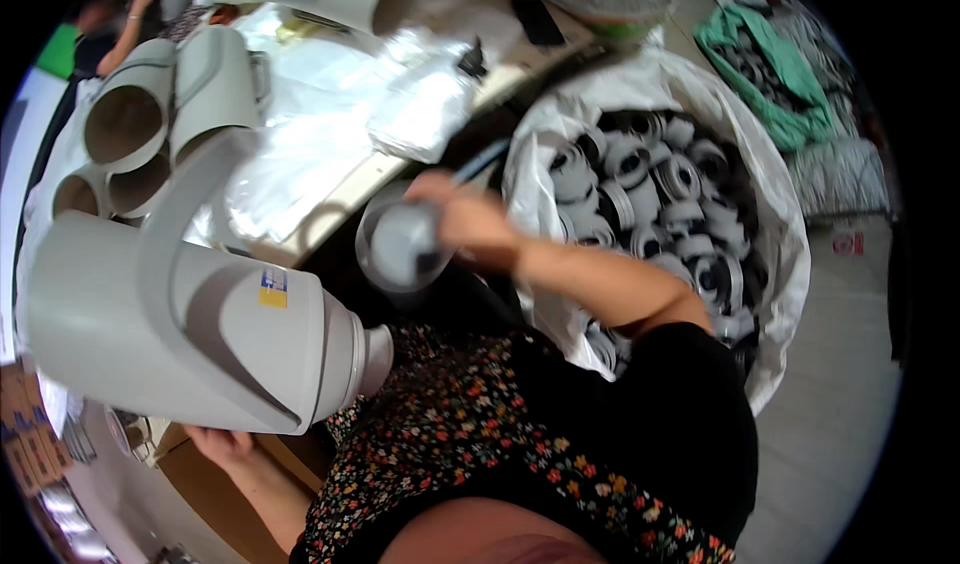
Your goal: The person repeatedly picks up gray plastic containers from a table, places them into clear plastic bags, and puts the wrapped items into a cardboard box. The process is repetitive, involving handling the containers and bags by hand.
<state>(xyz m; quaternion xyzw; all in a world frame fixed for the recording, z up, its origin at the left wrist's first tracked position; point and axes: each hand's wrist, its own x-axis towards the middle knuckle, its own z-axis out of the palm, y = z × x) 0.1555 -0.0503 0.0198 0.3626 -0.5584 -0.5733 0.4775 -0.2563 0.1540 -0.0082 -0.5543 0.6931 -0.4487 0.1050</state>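
A large grey plastic jug-like body [250,334] with a broad curved handle and a small blue and yellow label lies tilted across my front, its narrow neck toward my apron. My left hand [222,444] grips it from underneath; most of the fingers are hidden behind it. My right hand [465,219] is blurred by motion, closed at the edge of a round, pale cup-shaped container [395,249]. A thin blue-grey stick [482,161] juts from behind this hand, seemingly held in it. The stick's other end cannot be made out.
A white sack [785,274] full of grey and black ring-shaped fittings [630,164] stands at my right. On the table, grey bodies [130,114] lie beside clear plastic wrap [320,94] and a black phone [538,21]. A green bag [760,74] sits far right; another person [110,44] is far left.
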